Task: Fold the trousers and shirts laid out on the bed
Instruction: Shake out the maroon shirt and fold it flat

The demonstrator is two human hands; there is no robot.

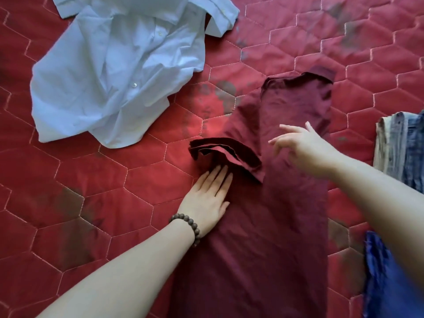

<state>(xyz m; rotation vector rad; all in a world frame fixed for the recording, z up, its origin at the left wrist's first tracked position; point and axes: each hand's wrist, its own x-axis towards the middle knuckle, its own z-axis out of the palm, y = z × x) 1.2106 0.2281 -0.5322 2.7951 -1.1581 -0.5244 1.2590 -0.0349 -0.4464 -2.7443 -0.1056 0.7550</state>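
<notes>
So the maroon garment (pixel 286 191) is lying on the red quilted bed (pixel 103 191), already narrowed into a long strip. Its long axis runs away from the person, near end by their body and far end up toward the top of the bed, leaning slightly right. One flap (pixel 226 154), a sleeve or hem corner, I honestly can't tell which, sticks out to the left about halfway along.

Left hand (pixel 207 193) is flat on the strip's left edge just below that flap, fingers straight and pressed together, holding nothing, just pinning the cloth down. There's a bead bracelet (pixel 187 226) on that wrist. Right hand (pixel 305 145) hovers over the strip's middle, fingers spread and loose, nothing pinched; it's blurry so I can't say whether it touches the fabric.

What matters for the next fold, I reckon: the flap lies just ahead of the left fingers, so that hand is nearer if it needs tucking in, while the far end is straight out beyond the right hand, which looks better placed to bring it back lengthwise.

The light blue shirt (pixel 114 72) lies crumpled up left, well apart, not yet folded. Folded denim-looking stuff (pixel 401 145) sits at the right edge, and something bright blue (pixel 385 278) below it
</notes>
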